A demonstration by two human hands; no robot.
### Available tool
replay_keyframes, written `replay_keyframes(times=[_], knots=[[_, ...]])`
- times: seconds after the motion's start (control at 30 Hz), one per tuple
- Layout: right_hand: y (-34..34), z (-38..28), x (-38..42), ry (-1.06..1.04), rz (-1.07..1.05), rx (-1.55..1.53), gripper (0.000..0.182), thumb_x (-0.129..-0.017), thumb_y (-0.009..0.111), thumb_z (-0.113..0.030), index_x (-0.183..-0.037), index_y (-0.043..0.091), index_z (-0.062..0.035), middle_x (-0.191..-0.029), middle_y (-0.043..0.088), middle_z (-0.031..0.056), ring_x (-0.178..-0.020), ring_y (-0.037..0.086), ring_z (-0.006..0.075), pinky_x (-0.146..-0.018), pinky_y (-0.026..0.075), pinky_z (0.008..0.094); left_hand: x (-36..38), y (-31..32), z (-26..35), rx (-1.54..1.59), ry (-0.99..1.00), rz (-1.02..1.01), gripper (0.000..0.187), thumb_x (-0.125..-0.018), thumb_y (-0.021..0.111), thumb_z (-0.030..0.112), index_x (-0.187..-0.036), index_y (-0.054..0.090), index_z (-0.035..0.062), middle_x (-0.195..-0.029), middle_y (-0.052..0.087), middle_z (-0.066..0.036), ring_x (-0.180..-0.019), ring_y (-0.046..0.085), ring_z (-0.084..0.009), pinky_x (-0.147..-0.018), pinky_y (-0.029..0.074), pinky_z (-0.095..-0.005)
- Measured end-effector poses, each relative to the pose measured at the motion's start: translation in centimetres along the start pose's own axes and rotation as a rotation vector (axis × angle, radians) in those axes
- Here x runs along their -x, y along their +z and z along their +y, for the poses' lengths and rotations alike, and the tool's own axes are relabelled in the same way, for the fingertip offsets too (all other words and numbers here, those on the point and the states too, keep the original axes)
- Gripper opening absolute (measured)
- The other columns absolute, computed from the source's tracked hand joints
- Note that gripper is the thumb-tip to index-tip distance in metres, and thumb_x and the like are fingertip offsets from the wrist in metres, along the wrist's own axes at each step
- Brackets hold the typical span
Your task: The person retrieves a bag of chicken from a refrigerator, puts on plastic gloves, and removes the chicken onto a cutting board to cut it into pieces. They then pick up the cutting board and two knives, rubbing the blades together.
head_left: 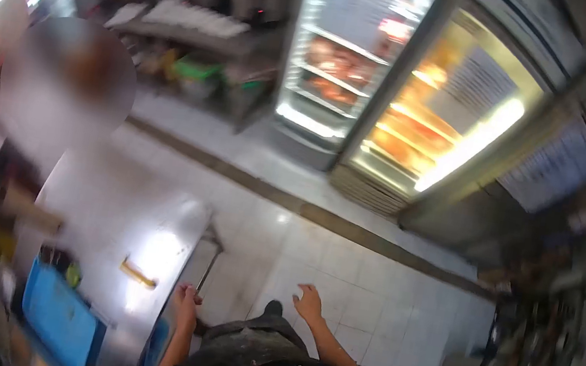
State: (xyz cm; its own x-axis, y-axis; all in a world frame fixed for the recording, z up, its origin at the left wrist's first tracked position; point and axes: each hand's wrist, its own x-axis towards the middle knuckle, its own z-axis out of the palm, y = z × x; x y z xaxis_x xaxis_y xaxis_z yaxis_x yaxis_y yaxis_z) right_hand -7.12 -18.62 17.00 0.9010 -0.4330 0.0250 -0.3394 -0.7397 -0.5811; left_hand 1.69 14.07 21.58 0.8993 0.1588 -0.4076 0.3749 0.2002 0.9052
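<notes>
Beside the right edge of a shiny metal table (118, 208) is my left hand (187, 296), its fingers curled; whether anything is in them is too blurred to tell. My right hand (308, 302) hangs over the tiled floor with its fingers apart and nothing in it. A yellow object (138, 273) lies on the table to the left of my left hand. Further left on the table is a blue tray (58, 314), with a small dark container (54, 257) at its far end.
Two lit display fridges (337, 58) (436, 114) stand ahead. At the back left, a counter (186, 33) holds large pots, with a green container (198, 70) below. Another person (148, 166) seems blurred at the left. Cluttered shelves (538, 340) line the right.
</notes>
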Motion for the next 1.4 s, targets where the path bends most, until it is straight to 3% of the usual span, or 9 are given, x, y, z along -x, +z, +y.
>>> replay_keyframes(times=[0.5, 0.63, 0.87, 0.97, 1.2, 1.23, 1.3, 1.33, 1.4], knots=[[-2.1, 27.1, 19.9, 1.159, 0.037, -0.223, 0.045, -0.081, 0.052, -0.042, -0.099, 0.066, -0.0032, -0.108, 0.061, 0.0190, -0.100, 0.056, 0.0360, -0.085, 0.045, 0.0487, 4.0, 53.9, -8.4, -0.582, 0.009, -1.269, 0.020, -0.091, 0.051, 0.019, -0.101, 0.051, 0.0026, -0.084, 0.061, -0.010, -0.068, 0.061, -0.0167, -0.061, 0.049, -0.0279], [7.2, 32.3, 27.9, 0.594, -0.146, 0.240, 0.033, -0.082, 0.056, -0.032, -0.096, 0.063, -0.0032, -0.085, 0.063, 0.0147, -0.081, 0.061, 0.0323, -0.074, 0.047, 0.0459, 7.6, 63.9, -12.2, -0.504, -0.084, -1.391, 0.017, -0.090, 0.053, 0.018, -0.099, 0.051, 0.0033, -0.081, 0.061, -0.009, -0.067, 0.060, -0.0159, -0.057, 0.049, -0.0274], [12.0, 37.7, 28.1, 0.826, 0.203, -0.330, 0.028, -0.088, 0.054, -0.028, -0.099, 0.059, -0.0025, -0.076, 0.059, 0.0094, -0.072, 0.058, 0.0278, -0.067, 0.048, 0.0385, 16.0, 81.6, -20.9, -0.653, -0.157, -1.686, 0.025, -0.090, 0.051, 0.026, -0.099, 0.055, 0.0035, -0.081, 0.063, -0.011, -0.070, 0.062, -0.0187, -0.062, 0.050, -0.0295], [4.3, 30.6, 18.4, 1.595, 1.141, -1.379, 0.034, -0.087, 0.058, -0.035, -0.089, 0.063, -0.0011, -0.079, 0.064, 0.0092, -0.065, 0.060, 0.0178, -0.049, 0.048, 0.0353, 20.9, 88.4, -22.6, -0.715, -0.153, -1.791, 0.035, -0.091, 0.048, 0.036, -0.100, 0.055, 0.0028, -0.085, 0.064, -0.010, -0.074, 0.062, -0.0180, -0.063, 0.050, -0.0287], [11.4, 38.0, 21.7, 1.795, 1.081, -1.265, 0.033, -0.087, 0.057, -0.039, -0.086, 0.063, -0.0064, -0.077, 0.064, 0.0079, -0.065, 0.061, 0.0211, -0.051, 0.048, 0.0385, 31.5, 110.1, -42.0, -0.389, -0.213, -1.953, 0.029, -0.091, 0.049, 0.032, -0.084, 0.052, 0.0038, -0.071, 0.055, -0.005, -0.070, 0.054, -0.0154, -0.064, 0.046, -0.0276], [11.1, 40.2, 23.3, 1.738, 1.115, -1.347, 0.033, -0.087, 0.057, -0.040, -0.086, 0.063, -0.0067, -0.076, 0.063, 0.0076, -0.063, 0.061, 0.0213, -0.050, 0.047, 0.0386, 33.9, 111.3, -41.7, -0.152, -0.678, -1.714, 0.020, -0.090, 0.051, 0.025, -0.087, 0.053, 0.0051, -0.075, 0.056, -0.005, -0.069, 0.054, -0.0159, -0.064, 0.046, -0.0267], [5.7, 47.4, 29.0, 1.640, 1.129, -1.471, 0.034, -0.087, 0.056, -0.041, -0.085, 0.062, -0.0074, -0.073, 0.063, 0.0072, -0.060, 0.059, 0.0219, -0.048, 0.046, 0.0389, 38.6, 113.9, -40.5, -0.531, 0.924, -1.842, 0.016, -0.091, 0.047, 0.022, -0.089, 0.054, 0.0086, -0.085, 0.058, -0.002, -0.069, 0.052, -0.0139, -0.068, 0.046, -0.0282], [3.2, 50.2, 31.2, 1.603, 1.117, -1.543, 0.035, -0.087, 0.055, -0.042, -0.084, 0.062, -0.0077, -0.072, 0.063, 0.0069, -0.058, 0.059, 0.0222, -0.047, 0.045, 0.0390, 38.1, 117.3, -44.8, -0.236, 1.161, -1.760, 0.026, -0.092, 0.047, 0.031, -0.087, 0.056, 0.0072, -0.081, 0.059, -0.002, -0.072, 0.053, -0.0129, -0.068, 0.045, -0.0290], [-1.5, 56.5, 33.7, 1.541, 1.135, -1.692, 0.035, -0.087, 0.055, -0.043, -0.083, 0.061, -0.0083, -0.069, 0.062, 0.0064, -0.055, 0.057, 0.0228, -0.045, 0.044, 0.0392, 41.3, 120.3, -42.2, -0.393, 0.499, -1.787, 0.032, -0.091, 0.050, 0.037, -0.084, 0.057, 0.0057, -0.078, 0.059, -0.002, -0.076, 0.055, -0.0138, -0.070, 0.044, -0.0290]])
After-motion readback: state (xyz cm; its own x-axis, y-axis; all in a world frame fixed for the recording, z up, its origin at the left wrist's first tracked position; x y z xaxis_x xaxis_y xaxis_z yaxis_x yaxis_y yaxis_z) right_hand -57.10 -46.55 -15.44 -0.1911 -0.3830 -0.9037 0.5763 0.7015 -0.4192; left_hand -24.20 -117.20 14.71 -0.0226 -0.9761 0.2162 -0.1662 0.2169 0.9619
